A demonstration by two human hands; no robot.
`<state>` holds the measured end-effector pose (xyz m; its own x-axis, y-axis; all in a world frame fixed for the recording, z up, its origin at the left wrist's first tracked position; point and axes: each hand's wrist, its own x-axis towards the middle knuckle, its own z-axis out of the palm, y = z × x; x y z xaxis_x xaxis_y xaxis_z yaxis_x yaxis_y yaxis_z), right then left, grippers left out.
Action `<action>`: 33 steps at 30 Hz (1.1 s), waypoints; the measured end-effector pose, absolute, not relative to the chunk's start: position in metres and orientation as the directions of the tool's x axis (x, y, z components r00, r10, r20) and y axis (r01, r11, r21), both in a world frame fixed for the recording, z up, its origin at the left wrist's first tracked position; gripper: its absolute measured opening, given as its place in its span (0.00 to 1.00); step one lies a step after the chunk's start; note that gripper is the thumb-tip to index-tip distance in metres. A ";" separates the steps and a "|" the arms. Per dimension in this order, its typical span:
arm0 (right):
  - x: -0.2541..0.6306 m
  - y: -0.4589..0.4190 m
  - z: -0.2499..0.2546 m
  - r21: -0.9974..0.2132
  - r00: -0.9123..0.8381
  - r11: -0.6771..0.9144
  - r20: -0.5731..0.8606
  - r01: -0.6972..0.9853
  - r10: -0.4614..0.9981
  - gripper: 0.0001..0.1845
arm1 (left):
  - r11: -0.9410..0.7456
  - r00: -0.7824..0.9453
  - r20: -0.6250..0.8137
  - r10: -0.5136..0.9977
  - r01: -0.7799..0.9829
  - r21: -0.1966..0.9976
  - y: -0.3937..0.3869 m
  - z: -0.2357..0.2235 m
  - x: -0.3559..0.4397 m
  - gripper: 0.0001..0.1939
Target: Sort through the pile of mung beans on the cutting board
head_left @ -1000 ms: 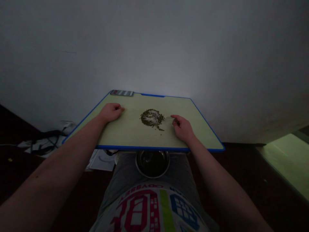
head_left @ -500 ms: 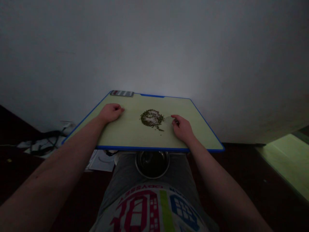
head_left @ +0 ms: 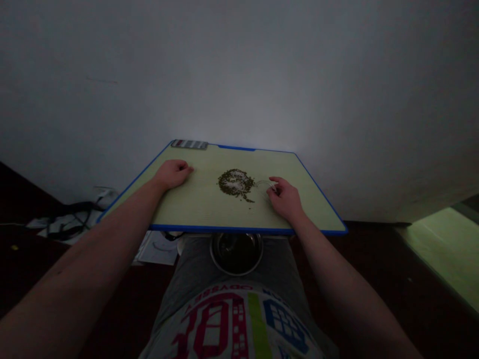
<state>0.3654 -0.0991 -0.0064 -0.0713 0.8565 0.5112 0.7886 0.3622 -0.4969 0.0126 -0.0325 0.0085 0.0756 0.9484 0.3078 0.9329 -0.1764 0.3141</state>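
A heap of small green beans [head_left: 225,185], like mung beans, lies on a pale yellow board with a blue rim [head_left: 202,209]. White grains [head_left: 235,187] are mixed in among them. To the right of the heap, my right hand [head_left: 286,198] is closed on thin metal tweezers [head_left: 265,182], whose bent tips reach the heap's right edge. Whether a grain is between the tips is too small to tell. My left hand [head_left: 172,174] rests on the board left of the heap, fingers curled in, with nothing visible in it.
A phone [head_left: 189,144] lies at the board's far left corner, near the wall [head_left: 239,75]. A metal bowl [head_left: 237,272] with dark contents sits on my lap under the board's near edge. Papers [head_left: 159,249] and dark straps [head_left: 71,219] lie on the floor at left.
My right hand has shifted slightly to the right, and the tweezers now show more clearly, their arms spread in an arc. My left hand has stayed nearly still.
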 end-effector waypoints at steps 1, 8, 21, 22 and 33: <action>0.365 -0.100 -0.006 -0.506 -0.065 0.357 0.506 0.785 0.860 0.19 | -0.181 0.079 0.312 0.947 0.932 0.313 -0.033 0.009 0.013 0.20; 0.365 -0.102 -0.004 -0.539 -0.045 0.330 0.473 0.775 0.880 0.17 | -0.181 0.069 0.310 0.948 0.921 0.346 -0.036 0.012 0.015 0.19; 0.363 -0.104 -0.002 -0.543 -0.043 0.321 0.462 0.776 0.886 0.17 | -0.233 0.087 0.240 0.967 0.684 0.691 -0.069 0.031 0.024 0.18; 0.363 -0.104 -0.002 -0.544 -0.038 0.315 0.459 0.777 0.888 0.16 | -0.199 0.031 0.248 0.968 0.697 0.689 -0.067 0.028 0.022 0.18; 0.370 -0.117 -0.001 -0.266 -0.042 0.183 0.461 0.946 0.887 0.17 | -0.110 -0.107 0.351 0.930 0.831 0.545 -0.049 0.012 0.009 0.21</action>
